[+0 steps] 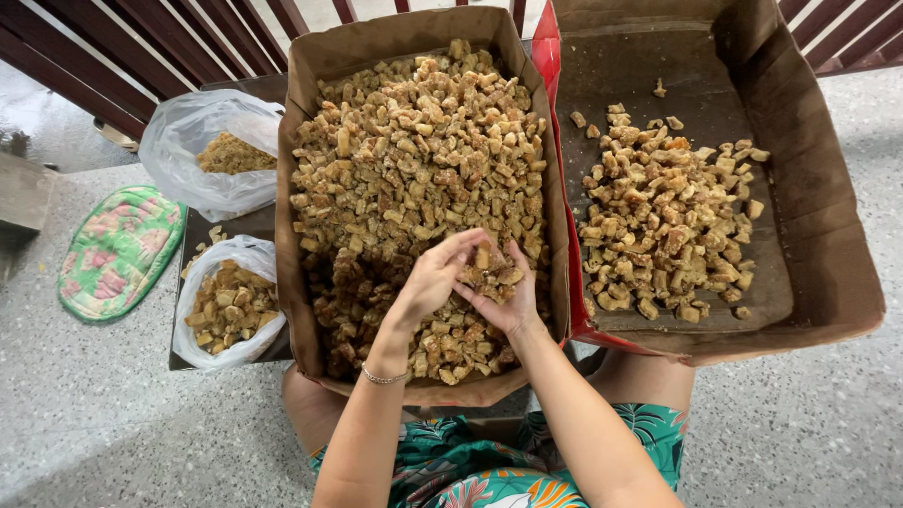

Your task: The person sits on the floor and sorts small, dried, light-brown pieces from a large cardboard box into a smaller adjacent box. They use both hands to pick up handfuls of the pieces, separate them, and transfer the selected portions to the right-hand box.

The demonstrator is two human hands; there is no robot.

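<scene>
A cardboard box (pixel 301 188) in front of me is heaped with small brown sugary cubes (pixel 414 150). My right hand (pixel 503 296) is cupped palm up over the near part of the heap and holds a handful of cubes (pixel 491 273). My left hand (pixel 435 275) reaches into that cupped palm, fingers pinching at the cubes there. A thin bracelet circles my left wrist. To the right, a second cardboard box (pixel 828 216) holds a thinner, loose pile of the same cubes (pixel 663 221).
On the left, two clear plastic bags rest on a dark board: one (pixel 212 150) with fine crumbs, one (pixel 230 306) with chunks. A green patterned mat (pixel 118 249) lies on the speckled floor. A dark red railing (pixel 160 42) runs behind the boxes.
</scene>
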